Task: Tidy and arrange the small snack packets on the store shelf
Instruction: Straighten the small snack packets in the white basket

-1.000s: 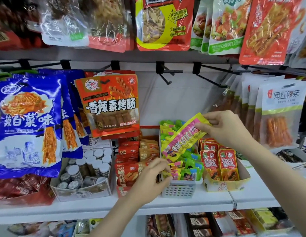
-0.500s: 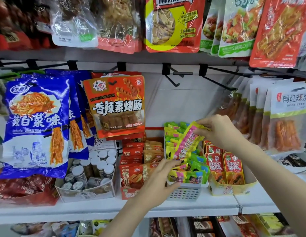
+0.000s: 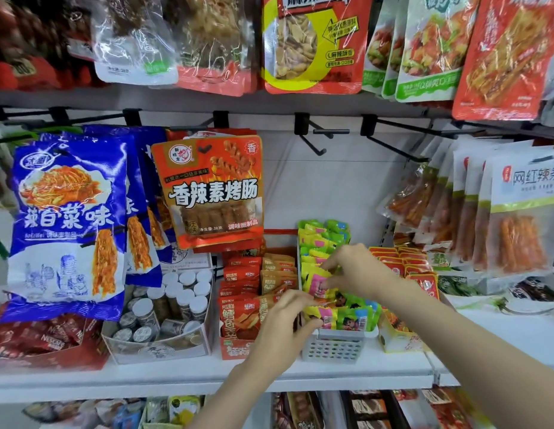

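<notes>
White perforated basket [image 3: 331, 348], on the white shelf [image 3: 176, 379]: holds the small snack packets [image 3: 351, 318], yellow, pink and green, standing in rows.

Right hand [image 3: 359, 269]: over the middle of the basket, fingers curled down; thumb and forefinger pinch a yellow-and-pink packet [image 3: 316, 281] that stands among the others, directly under the fingertips.

Left hand [image 3: 285, 323]: at the basket's front left corner, fingers bent loosely, tips touching the front-row packets; whether it grips one cannot be told.

Left of the left fingers: red carton of orange packets [image 3: 238, 317], touching the basket; further left, box of white-capped jars [image 3: 170, 308].

Right of the right fingers: yellow tray of red packets [image 3: 421, 274], just beside the basket.
</notes>
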The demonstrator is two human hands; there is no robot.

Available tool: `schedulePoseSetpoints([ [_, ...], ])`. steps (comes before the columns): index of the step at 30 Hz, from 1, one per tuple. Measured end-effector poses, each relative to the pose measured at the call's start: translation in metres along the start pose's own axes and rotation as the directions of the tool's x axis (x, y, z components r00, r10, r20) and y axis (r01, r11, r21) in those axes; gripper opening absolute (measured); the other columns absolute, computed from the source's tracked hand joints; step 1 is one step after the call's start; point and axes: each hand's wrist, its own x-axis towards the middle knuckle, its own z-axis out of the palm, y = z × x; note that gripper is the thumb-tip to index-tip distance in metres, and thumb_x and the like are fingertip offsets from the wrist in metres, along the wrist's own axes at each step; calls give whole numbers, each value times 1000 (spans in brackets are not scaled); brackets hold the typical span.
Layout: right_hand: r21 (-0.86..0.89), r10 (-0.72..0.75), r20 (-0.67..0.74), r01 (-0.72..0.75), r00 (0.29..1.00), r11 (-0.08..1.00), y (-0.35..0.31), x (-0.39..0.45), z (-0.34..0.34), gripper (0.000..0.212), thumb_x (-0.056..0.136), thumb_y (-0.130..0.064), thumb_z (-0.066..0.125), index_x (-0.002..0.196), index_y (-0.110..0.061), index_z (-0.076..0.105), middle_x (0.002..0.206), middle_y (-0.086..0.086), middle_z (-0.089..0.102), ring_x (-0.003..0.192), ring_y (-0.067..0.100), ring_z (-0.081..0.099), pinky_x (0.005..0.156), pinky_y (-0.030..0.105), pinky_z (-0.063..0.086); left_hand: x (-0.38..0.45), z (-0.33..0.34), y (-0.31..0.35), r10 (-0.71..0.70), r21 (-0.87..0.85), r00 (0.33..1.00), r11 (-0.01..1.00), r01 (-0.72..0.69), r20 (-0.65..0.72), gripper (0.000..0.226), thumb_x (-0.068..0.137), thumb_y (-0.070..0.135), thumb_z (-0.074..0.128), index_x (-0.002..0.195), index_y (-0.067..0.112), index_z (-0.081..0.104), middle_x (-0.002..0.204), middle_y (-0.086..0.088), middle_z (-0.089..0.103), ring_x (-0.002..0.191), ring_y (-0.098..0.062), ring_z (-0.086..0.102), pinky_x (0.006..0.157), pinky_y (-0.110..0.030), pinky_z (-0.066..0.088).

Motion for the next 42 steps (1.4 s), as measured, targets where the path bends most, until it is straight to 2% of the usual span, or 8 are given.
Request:
schedulePoseSetpoints([
  [9,-6,6,40,-6,999,1000,0,2,24,22,90,-29,69,109,-20,75,109,4,73,103,20,67,91,31,52,1,4,-4,-70,-22,996,997,69,-61,19,90,28,70,105,16,69,123,12,39,121,-3,40,101,-14,33],
  [12,84,-22,78,15,997,996,12,-8,11,23,92,-32,66,108,-19,76,92,2,77,78,8,70,78,17,52,5,0,-7,-55,-33,998,998,55,17,16,94,29,65,107,20,68,143,21,34,131,16,28,103,-4,24],
  [18,41,-48,35,47,998,998,8,-14,18,26,92,-28,66,117,-25,72,110,-2,74,102,13,67,96,27,49,13,-6,-7,-81,-61,993,994,86,82,14,91,29,68,104,25,66,149,22,35,120,-1,50,98,-22,41],
  [20,14,-35,24,35,999,999,4,-13,21,21,93,-26,64,112,-29,74,110,-4,74,106,16,66,97,32,49,15,-8,-7,-97,-75,993,992,102,72,18,88,29,72,105,27,67,145,20,38,107,-14,54,92,-23,42],
  [26,5,-33,1,33,999,999,-2,-11,31,22,95,-26,62,113,-29,73,115,-6,72,108,14,64,97,28,44,20,-14,-8,-197,-36,977,979,201,85,67,74,47,81,128,30,46,122,18,55,116,1,51,101,-25,43],
  [31,371,119,-47,-93,992,924,23,-16,6,10,90,-18,69,94,-17,78,72,-8,73,65,1,70,73,22,59,26,-12,4,-125,104,970,989,105,207,69,78,65,68,136,31,52,119,17,41,108,-2,51,96,-23,44],
  [34,194,139,-266,-89,954,977,29,-8,4,11,85,-25,75,94,-21,79,87,-5,76,80,9,70,83,30,57,24,-7,6,-110,83,976,992,96,186,55,84,59,66,129,29,58,117,15,41,102,-8,56,91,-22,44],
  [42,-32,94,-171,-101,981,994,11,13,25,28,76,-46,78,98,-30,76,116,1,58,111,22,56,93,38,50,20,-4,-6,-100,8,984,995,100,148,40,85,62,61,116,38,61,120,27,55,121,2,45,100,-25,39],
])
